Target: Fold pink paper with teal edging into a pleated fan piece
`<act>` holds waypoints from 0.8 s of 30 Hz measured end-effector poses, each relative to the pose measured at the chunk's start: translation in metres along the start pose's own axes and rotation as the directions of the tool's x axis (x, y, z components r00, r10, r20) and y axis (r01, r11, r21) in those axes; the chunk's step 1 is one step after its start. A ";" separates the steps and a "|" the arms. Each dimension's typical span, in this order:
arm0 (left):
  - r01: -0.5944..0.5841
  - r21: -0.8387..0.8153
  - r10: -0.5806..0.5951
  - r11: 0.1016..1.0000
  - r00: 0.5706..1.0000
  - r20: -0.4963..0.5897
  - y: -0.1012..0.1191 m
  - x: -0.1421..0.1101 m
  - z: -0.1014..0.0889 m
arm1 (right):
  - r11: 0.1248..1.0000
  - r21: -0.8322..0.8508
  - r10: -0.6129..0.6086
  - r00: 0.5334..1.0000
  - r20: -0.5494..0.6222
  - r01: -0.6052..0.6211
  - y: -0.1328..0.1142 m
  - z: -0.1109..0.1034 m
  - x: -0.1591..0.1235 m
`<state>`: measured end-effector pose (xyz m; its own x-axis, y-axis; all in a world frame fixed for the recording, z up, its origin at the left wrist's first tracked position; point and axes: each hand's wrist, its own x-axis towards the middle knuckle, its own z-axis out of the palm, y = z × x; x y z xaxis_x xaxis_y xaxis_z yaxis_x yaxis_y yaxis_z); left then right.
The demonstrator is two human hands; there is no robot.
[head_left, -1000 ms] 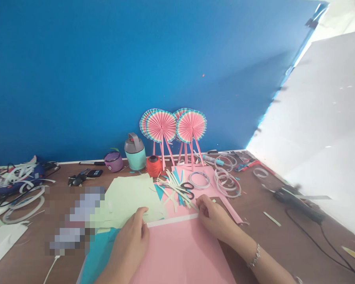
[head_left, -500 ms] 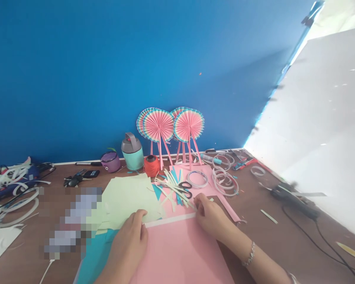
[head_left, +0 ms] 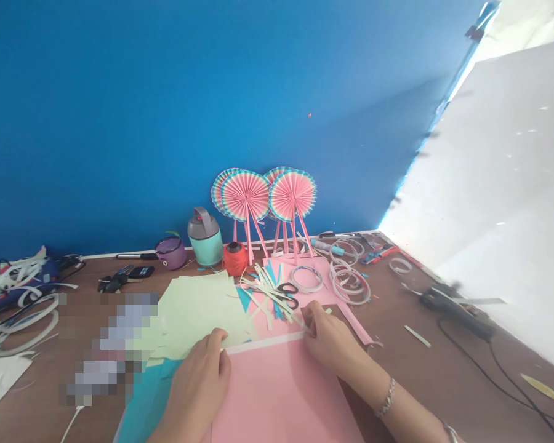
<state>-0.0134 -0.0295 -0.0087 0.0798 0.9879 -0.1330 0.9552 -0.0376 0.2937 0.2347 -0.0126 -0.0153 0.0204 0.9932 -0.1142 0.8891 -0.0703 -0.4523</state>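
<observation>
A pink paper sheet (head_left: 281, 394) lies in front of me, with a strip of white tape (head_left: 265, 341) along its far edge. My left hand (head_left: 203, 375) rests at the sheet's far left corner, fingers curled and thumb against the strip's left end. At the far right corner, my right hand (head_left: 325, 335) has its fingers pinched together on the strip's other end. Blue paper (head_left: 150, 394) shows beneath my left forearm. Pale green sheets (head_left: 198, 304) lie beyond my left hand. Past my right hand are scissors (head_left: 289, 295) among paper strips (head_left: 265, 286). Both hands' fingertips are partly hidden.
Folded paper fans (head_left: 245, 195) lean on the blue wall. A turquoise container (head_left: 206, 243), a red spool (head_left: 235, 259) and a purple pot (head_left: 171, 253) stand at the back. Tape rolls (head_left: 349, 283) lie right of the scissors. A black tool with a cord (head_left: 457, 314) sits at right.
The view has shifted very slightly. Both hands stay at the strip's two ends, with the right fingers a touch lower on its end.
</observation>
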 end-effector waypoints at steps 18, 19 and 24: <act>0.002 -0.084 -0.001 0.996 1.000 0.012 -0.006 -0.002 -0.004 | 0.987 0.046 -0.148 0.986 -0.079 0.152 0.015 -0.012 0.002; -0.005 -0.092 0.006 0.996 1.000 0.014 -0.006 -0.002 -0.005 | 0.986 0.036 -0.162 0.984 -0.073 0.165 0.015 -0.012 0.002; -0.039 -0.103 0.038 0.994 0.999 -0.009 -0.005 -0.002 -0.008 | 0.977 0.031 -0.212 0.977 -0.015 0.213 0.018 -0.013 0.000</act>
<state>-0.0211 -0.0304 -0.0020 0.1133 0.9871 -0.1131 0.9168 -0.0600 0.3949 0.2569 -0.0127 -0.0117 -0.1619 0.9868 -0.0025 0.8584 0.1396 -0.4937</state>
